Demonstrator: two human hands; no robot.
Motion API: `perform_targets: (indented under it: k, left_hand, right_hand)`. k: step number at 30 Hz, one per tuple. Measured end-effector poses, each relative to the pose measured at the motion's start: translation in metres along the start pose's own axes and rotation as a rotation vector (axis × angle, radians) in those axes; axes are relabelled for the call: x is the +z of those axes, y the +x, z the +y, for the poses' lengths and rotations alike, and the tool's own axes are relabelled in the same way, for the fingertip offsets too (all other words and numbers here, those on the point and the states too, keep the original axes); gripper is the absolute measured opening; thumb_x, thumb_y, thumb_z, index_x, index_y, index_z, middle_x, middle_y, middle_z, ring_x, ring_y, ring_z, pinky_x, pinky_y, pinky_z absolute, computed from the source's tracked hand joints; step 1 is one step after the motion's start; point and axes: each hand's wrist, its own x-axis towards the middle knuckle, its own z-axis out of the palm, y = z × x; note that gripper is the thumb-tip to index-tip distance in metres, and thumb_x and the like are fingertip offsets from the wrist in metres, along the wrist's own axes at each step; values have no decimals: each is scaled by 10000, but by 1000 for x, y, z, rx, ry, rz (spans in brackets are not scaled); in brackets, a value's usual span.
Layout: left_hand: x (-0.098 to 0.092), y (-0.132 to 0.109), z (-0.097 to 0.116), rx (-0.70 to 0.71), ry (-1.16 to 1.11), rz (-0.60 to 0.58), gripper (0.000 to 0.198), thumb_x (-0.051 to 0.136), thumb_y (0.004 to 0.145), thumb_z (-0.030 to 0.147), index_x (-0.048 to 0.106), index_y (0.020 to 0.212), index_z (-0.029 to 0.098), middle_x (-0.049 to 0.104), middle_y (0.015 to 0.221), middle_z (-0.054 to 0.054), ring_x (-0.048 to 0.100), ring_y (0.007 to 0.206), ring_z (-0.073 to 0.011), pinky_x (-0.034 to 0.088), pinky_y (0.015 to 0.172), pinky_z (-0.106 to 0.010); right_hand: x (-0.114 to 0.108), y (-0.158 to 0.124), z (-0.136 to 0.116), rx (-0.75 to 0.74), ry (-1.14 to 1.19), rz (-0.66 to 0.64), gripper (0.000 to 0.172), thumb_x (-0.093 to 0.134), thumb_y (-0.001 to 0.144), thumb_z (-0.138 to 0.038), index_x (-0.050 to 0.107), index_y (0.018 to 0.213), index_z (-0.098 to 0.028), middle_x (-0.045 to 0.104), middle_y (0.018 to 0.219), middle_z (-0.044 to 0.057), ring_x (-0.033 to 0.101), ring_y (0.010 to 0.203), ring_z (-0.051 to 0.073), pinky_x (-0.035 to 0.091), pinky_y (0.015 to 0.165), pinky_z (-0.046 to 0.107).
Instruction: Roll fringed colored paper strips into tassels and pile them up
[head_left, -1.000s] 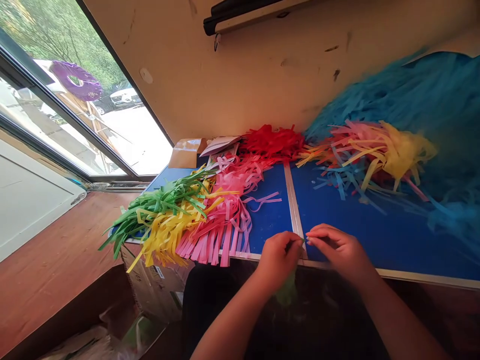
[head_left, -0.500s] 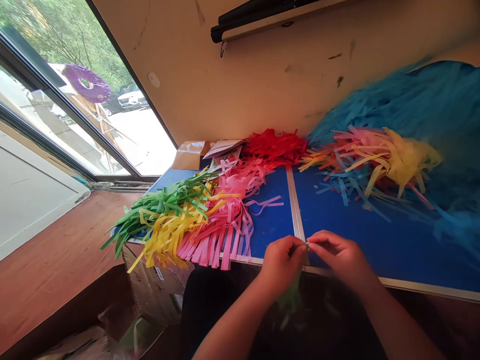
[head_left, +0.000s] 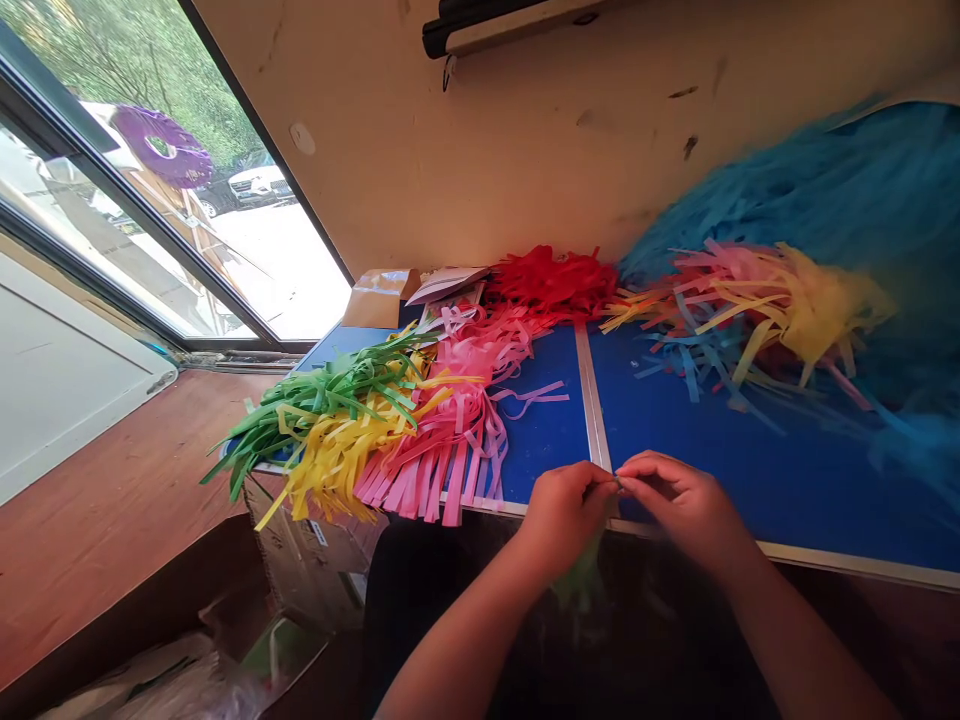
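Note:
My left hand [head_left: 568,508] and my right hand [head_left: 679,503] meet fingertip to fingertip over the front edge of the blue table [head_left: 705,450]. My left fingers are closed around the top of a blurred green fringed piece [head_left: 583,575], which hangs below the edge. My right thumb and index finger pinch a tiny end at the same spot, too small to make out. Left of my hands lie pink fringe strips [head_left: 469,400], yellow strips [head_left: 341,450] and green strips [head_left: 330,395]. Red strips [head_left: 555,285] are behind them.
At the right, a mixed fringe bundle [head_left: 795,300] lies before a large blue fringe heap [head_left: 795,190]. A brown envelope [head_left: 375,300] sits at the back left. Below the table's left end stand cardboard boxes [head_left: 300,570]. A window [head_left: 277,250] is at the left.
The view has shifted slightly, so table and wall sit a little higher in the picture. Both hands keep nearly the same pinched pose, fingertips together.

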Motion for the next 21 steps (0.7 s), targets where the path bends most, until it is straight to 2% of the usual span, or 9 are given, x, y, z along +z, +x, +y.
perform_targets:
  k: [7, 11, 14, 18, 21]
  left_hand:
    - [-3, 0, -1, 33, 44, -58, 148, 529, 820, 183, 670, 779, 199, 683, 743, 11, 595, 672, -127, 420, 649, -213]
    - [-3, 1, -6, -11, -117, -57, 153, 561, 809, 252, 656, 904, 180, 690, 799, -17, 622, 719, -140, 451, 662, -220]
    - [-4, 2, -6, -26, -150, -75, 300, 641, 750, 281, 623, 1029, 172, 689, 850, -32, 620, 741, -150, 454, 661, -222]
    - [-6, 3, -1, -11, 16, -79, 178, 584, 796, 280, 666, 919, 182, 672, 755, -11, 572, 646, -134, 399, 591, -217]
    - [-6, 4, 1, 9, 43, -77, 158, 536, 822, 260, 673, 830, 182, 656, 707, 0, 556, 627, -127, 376, 580, -214]
  right_hand:
    - [-8, 5, -7, -7, -13, -148, 228, 549, 786, -410, 641, 731, -209, 634, 771, 43, 582, 749, 174, 474, 680, 279]
    - [-7, 2, -3, 14, -45, -18, 217, 547, 779, -409, 621, 739, -209, 632, 797, 41, 581, 758, 172, 472, 651, 267]
    - [-5, 0, -1, 26, -18, 65, 225, 556, 771, -427, 615, 742, -211, 631, 804, 40, 584, 744, 167, 479, 643, 262]
    - [-5, -1, -5, 57, 31, 90, 241, 575, 751, -445, 616, 749, -208, 630, 760, 37, 592, 697, 161, 496, 638, 269]
    - [-5, 0, -9, 54, 38, 92, 248, 579, 742, -452, 622, 748, -208, 633, 744, 36, 596, 678, 160, 506, 635, 275]
